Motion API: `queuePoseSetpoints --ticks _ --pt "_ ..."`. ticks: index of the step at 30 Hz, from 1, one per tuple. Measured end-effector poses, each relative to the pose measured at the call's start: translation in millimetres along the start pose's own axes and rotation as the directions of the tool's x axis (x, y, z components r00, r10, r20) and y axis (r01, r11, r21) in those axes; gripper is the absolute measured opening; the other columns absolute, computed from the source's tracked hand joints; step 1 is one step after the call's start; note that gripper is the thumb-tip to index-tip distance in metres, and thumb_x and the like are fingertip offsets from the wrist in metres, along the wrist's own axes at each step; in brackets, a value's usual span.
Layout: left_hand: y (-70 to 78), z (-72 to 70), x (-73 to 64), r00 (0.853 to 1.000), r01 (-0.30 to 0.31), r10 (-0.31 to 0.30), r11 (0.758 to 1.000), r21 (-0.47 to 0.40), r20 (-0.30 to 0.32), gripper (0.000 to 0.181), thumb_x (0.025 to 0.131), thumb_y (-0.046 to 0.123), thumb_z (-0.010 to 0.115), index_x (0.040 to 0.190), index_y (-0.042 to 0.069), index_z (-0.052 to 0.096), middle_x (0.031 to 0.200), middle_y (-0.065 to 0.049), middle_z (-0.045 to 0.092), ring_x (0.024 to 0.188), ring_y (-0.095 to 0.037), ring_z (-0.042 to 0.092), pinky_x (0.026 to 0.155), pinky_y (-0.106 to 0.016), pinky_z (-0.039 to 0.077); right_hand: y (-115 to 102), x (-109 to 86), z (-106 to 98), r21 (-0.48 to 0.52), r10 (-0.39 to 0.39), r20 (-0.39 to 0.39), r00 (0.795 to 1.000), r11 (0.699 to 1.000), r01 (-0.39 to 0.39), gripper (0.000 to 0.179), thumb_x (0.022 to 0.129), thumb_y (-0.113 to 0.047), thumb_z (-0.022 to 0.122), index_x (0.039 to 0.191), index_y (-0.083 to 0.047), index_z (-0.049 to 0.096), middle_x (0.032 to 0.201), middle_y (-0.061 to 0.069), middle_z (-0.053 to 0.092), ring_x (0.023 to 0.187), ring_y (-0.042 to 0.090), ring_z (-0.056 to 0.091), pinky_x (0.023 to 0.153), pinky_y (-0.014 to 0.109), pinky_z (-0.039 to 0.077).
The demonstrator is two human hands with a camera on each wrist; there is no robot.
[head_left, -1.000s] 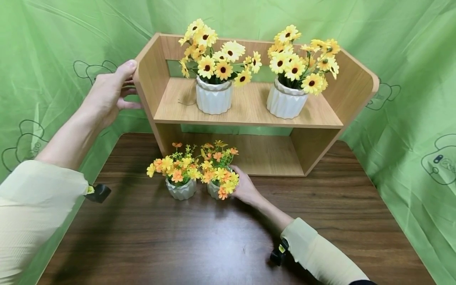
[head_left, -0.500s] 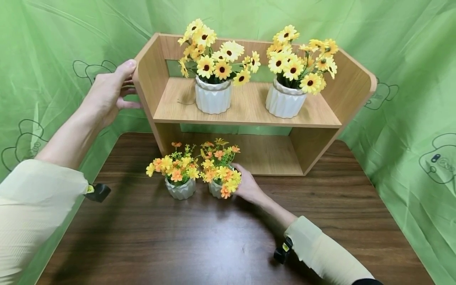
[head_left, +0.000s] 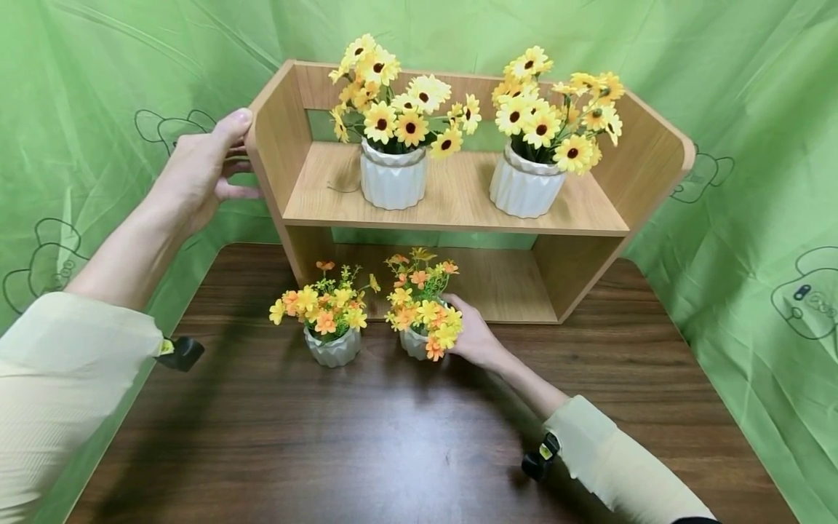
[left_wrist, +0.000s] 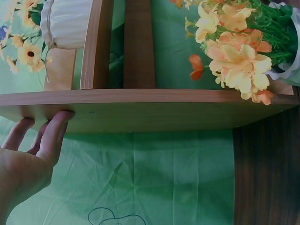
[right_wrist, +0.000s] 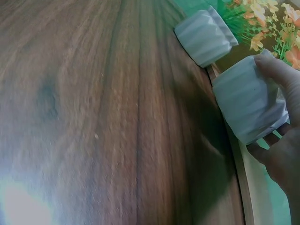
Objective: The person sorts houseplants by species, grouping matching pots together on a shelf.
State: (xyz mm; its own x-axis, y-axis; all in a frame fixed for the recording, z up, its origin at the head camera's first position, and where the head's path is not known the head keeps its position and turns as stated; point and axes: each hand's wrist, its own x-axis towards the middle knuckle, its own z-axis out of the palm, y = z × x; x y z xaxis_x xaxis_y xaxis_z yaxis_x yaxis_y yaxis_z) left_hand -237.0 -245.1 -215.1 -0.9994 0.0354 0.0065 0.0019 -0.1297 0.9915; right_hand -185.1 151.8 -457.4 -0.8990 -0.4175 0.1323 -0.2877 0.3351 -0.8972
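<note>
My right hand [head_left: 473, 335] grips a white faceted flowerpot [right_wrist: 248, 101] from its right side, the thumb at the rim and fingers underneath. Yellow and orange flowers [head_left: 425, 306] fill this pot, just in front of the shelf's lower level. A matching flowerpot [head_left: 334, 351] stands to its left, close to the shelf's left front corner. My left hand [head_left: 196, 167] rests its fingertips on the outer face of the wooden shelf's left side panel [left_wrist: 154, 115]. Those fingers look mostly straight in the left wrist view.
Two larger white pots, a left one [head_left: 393, 178] and a right one [head_left: 527, 185], stand on the upper shelf board [head_left: 458, 207] with yellow daisies. The shelf stands on a dark wooden table [head_left: 406, 451]. Green cloth [head_left: 753, 218] hangs around it.
My right hand has moved the held flowerpot rightward and slightly toward the shelf, widening the gap to the other small pot. The left hand stays at the side panel.
</note>
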Motion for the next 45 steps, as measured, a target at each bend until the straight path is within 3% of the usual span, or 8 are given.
queuePoseSetpoints --ticks 12,28,40,45 --pt "1.5 -1.1 0.2 1.0 0.008 -0.008 1.0 0.002 -0.008 0.054 0.095 0.041 0.072 0.137 0.009 0.062 0.129 -0.004 0.06 0.108 -0.018 0.068 0.072 -0.035 0.069 2.8 -3.3 -27.6 -0.01 -0.008 -0.019 1.0 1.0 0.008 0.083 0.074 -0.005 0.088 0.146 0.0 0.047 0.14 0.022 0.062 0.129 0.037 0.061 0.114 0.047 0.052" --pt "1.3 -0.6 0.5 1.0 0.007 -0.007 1.0 -0.005 0.006 0.056 0.095 0.04 0.072 0.14 0.009 0.061 0.131 -0.004 0.059 0.11 -0.019 0.066 0.072 -0.036 0.069 18.7 0.7 -64.4 -0.091 0.014 -0.093 0.996 0.996 -0.022 0.076 0.074 -0.009 0.091 0.139 -0.003 0.052 0.132 0.018 0.067 0.118 0.021 0.063 0.1 0.019 0.055" --pt "2.5 -2.9 1.5 1.0 0.019 -0.019 0.999 -0.034 0.005 0.054 0.095 0.038 0.073 0.14 0.01 0.061 0.131 -0.004 0.06 0.108 -0.018 0.068 0.073 -0.037 0.069 28.6 8.3 -89.2 -0.164 0.023 -0.169 0.985 0.985 -0.051 0.082 0.074 -0.005 0.091 0.144 0.003 0.049 0.138 0.022 0.063 0.126 0.032 0.06 0.11 0.024 0.05" --pt "2.2 -2.7 2.1 1.0 0.019 -0.019 0.999 -0.035 0.007 0.054 0.095 0.037 0.073 0.14 0.01 0.061 0.13 -0.004 0.06 0.107 -0.018 0.069 0.074 -0.037 0.069 28.2 10.0 -96.8 -0.173 0.029 -0.174 0.984 0.983 -0.06 0.08 0.078 -0.007 0.089 0.146 0.001 0.048 0.139 0.021 0.062 0.124 0.023 0.06 0.109 0.023 0.049"
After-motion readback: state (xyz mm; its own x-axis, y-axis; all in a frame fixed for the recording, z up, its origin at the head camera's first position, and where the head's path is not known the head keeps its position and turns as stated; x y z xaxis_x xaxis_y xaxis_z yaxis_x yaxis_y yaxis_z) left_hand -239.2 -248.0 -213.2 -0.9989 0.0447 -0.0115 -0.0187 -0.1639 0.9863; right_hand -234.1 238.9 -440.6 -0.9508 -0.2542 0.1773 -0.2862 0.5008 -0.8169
